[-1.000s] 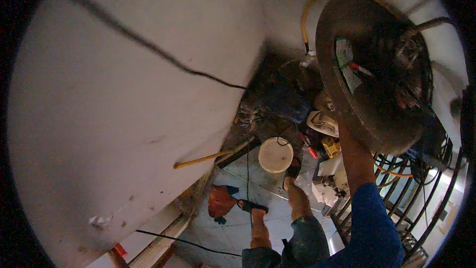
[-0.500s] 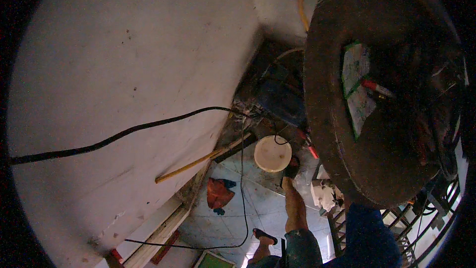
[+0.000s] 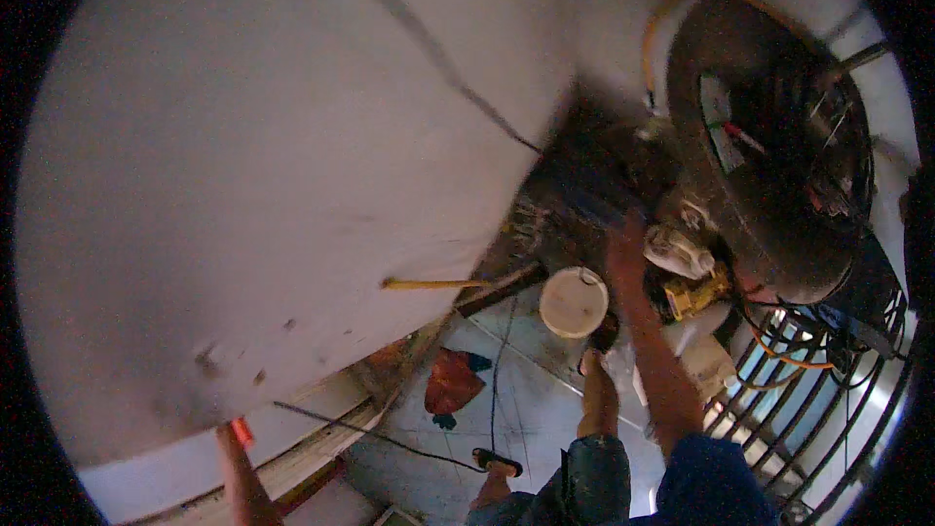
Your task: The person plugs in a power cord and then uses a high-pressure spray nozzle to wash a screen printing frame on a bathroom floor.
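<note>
While left hand (image 3: pixel 227 436) holds red object (image 3: pixel 243 432), right hand (image 3: pixel 627 232), perhaps touching blue container (image 3: pixel 584 199)

Right hand (image 3: pixel 628 226), bare, blurred: its fingers, and anything within them, cannot be made out; it partly hides a dark blue, boxy object (image 3: pixel 582 200). Left hand (image 3: pixel 228 434), too small to tell whether it grips the short, bright orange-red object (image 3: pixel 243 432); its forearm is cut off below. Long black cable (image 3: pixel 438 58), blurred, cut off above. Wide, round, dark brown tub (image 3: pixel 721 214): contents partly lost in shadow.
</note>
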`<state>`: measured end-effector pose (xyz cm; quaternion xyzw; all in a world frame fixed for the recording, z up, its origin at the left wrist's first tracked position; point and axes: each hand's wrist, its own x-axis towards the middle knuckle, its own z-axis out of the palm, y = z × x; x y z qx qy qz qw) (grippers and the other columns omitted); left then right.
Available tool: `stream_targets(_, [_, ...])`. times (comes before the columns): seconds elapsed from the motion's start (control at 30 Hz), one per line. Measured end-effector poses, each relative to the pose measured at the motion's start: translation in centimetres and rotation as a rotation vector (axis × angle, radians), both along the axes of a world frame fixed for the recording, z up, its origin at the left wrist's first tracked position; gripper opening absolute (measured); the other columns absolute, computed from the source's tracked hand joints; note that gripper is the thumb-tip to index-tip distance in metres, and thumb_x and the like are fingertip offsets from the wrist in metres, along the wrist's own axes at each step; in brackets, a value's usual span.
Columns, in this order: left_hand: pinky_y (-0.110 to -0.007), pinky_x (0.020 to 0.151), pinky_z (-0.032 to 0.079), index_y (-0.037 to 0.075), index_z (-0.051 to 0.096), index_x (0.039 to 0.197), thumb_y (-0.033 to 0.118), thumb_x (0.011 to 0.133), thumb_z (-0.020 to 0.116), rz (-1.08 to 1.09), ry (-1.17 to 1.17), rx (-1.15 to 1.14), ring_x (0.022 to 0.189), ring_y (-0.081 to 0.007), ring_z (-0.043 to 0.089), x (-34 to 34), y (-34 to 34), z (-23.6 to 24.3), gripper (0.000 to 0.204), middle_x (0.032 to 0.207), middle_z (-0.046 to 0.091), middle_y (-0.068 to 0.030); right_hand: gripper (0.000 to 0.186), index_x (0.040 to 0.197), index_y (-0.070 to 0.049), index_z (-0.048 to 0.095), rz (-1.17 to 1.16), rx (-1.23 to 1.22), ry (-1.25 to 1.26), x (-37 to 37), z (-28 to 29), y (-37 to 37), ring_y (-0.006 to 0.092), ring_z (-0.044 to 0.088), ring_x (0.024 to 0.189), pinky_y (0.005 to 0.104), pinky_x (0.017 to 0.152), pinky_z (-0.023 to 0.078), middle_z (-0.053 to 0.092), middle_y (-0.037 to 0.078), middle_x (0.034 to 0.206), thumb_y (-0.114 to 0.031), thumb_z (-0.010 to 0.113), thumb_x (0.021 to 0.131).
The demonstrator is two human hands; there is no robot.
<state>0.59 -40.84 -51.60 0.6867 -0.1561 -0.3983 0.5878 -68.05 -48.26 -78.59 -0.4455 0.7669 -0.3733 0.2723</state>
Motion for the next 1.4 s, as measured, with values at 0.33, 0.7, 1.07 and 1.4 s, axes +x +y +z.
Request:
stream_targets(0.33, [-0.031, 0.051, 0.042, 0.013, 0.049, 0.080, 0.044, 0.101, 0.046, -0.141, 0.236, -0.266, 0.055, -0.0134, 0.046, 9.1, -1.2, -10.9, 0.038, 0.066, 0.044, 0.0007, 0.073, 0.141, -0.007, 0.041, 0.479, 0.601, -1.665, 48.6, 20.3, 25.4, 0.0326, 0.066, 0.097, 0.0425, 0.084, 0.053, 0.060, 0.022, 0.121, -0.063, 0.034, 0.096])
stream_targets(0.7, [-0.029, 0.039, 0.031, 0.017, 0.041, 0.068, 0.054, 0.096, 0.048, -0.083, 0.523, -0.124, 0.041, -0.0124, 0.036, 6.5, 11.6, -5.6, 0.046, 0.053, 0.037, 0.0025, 0.050, 0.119, -0.010, 0.053, 0.345, 0.518, -1.750, 62.1, 28.4, 29.6, 0.0101, 0.054, 0.066, 0.0208, 0.048, 0.044, 0.060, 0.006, 0.088, -0.053, 0.038, 0.100])
stream_targets(1.07, [-0.030, 0.043, 0.034, 0.016, 0.042, 0.075, 0.052, 0.098, 0.044, -0.113, 0.605, -0.077, 0.048, -0.0153, 0.039, 9.6, 7.5, -6.5, 0.043, 0.062, 0.037, 0.0003, 0.052, 0.133, -0.013, 0.052, 0.828, -0.208, 0.652, 66.5, 32.9, 26.3, 0.0320, 0.067, 0.079, 0.0424, 0.062, 0.055, 0.063, 0.015, 0.102, -0.031, 0.066, 0.087])
stream_targets(1.4, [-0.031, 0.048, 0.035, 0.015, 0.041, 0.075, 0.052, 0.100, 0.039, -0.038, 0.837, 0.030, 0.051, -0.0130, 0.039, 14.3, 0.8, -14.1, 0.044, 0.061, 0.039, 0.0014, 0.055, 0.132, -0.002, 0.051, 0.604, 0.510, -0.376, 70.4, 23.8, 15.6, 0.0354, 0.066, 0.074, 0.0413, 0.065, 0.052, 0.067, 0.020, 0.086, -0.035, 0.065, 0.089])
